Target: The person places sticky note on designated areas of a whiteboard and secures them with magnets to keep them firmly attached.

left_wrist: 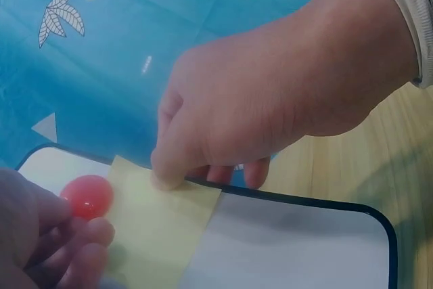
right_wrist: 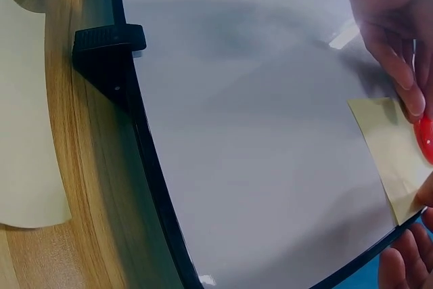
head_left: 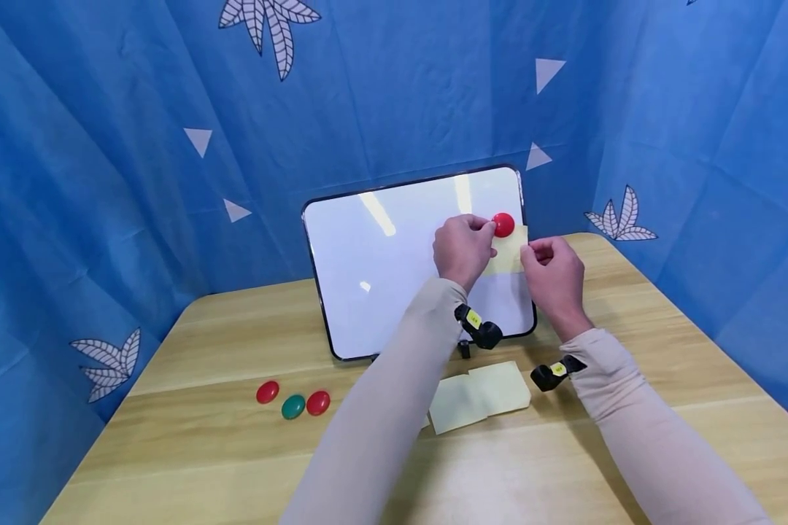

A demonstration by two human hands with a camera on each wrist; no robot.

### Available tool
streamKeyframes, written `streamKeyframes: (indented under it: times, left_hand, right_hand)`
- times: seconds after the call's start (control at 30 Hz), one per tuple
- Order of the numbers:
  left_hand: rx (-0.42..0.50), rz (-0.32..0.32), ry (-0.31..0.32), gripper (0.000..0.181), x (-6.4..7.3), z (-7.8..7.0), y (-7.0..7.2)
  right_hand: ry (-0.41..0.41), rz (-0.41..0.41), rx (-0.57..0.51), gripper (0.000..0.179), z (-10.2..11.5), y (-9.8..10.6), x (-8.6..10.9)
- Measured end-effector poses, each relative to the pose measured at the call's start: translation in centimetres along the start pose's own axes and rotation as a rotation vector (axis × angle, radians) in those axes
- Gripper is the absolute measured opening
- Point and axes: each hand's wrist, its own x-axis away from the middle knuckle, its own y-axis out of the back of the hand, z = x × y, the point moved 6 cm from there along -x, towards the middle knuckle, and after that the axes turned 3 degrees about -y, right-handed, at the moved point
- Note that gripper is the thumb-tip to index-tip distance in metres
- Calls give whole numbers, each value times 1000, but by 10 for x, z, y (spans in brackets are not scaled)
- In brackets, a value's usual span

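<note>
A whiteboard (head_left: 374,270) with a black frame leans upright on the table. A pale yellow paper note (head_left: 508,255) lies against its right side, reaching the frame. My left hand (head_left: 462,251) pinches a round red magnet (head_left: 503,224) at the note's upper part. My right hand (head_left: 557,277) holds the note's right edge, its thumb on the paper in the left wrist view (left_wrist: 159,228) and its other fingers past the board's edge. The right wrist view shows the red magnet (right_wrist: 425,139) over the note (right_wrist: 389,143), partly cut off by the frame.
Two more red magnets, one left (head_left: 267,391) and one right (head_left: 318,402), lie beside a green magnet (head_left: 293,406) on the wooden table (head_left: 190,452). Yellow paper notes (head_left: 499,388) lie before the board, partly behind my left sleeve. A black stand foot (right_wrist: 108,49) supports the board.
</note>
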Motion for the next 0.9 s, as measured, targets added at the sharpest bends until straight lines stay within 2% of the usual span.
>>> streamKeyframes:
  times: [0.17,0.5,0.9]
  left_hand:
    - [1,1,26,19,1,6,0]
    - [-52,7,-23,17,0,8,4]
    - [37,84,-64,14,13,12,5]
  right_hand:
    - [5,8,2,35,-1,-3,3]
    - [11,-4,7,37,-1,0,1]
    - [3,2,-1,37,-1,-1,1]
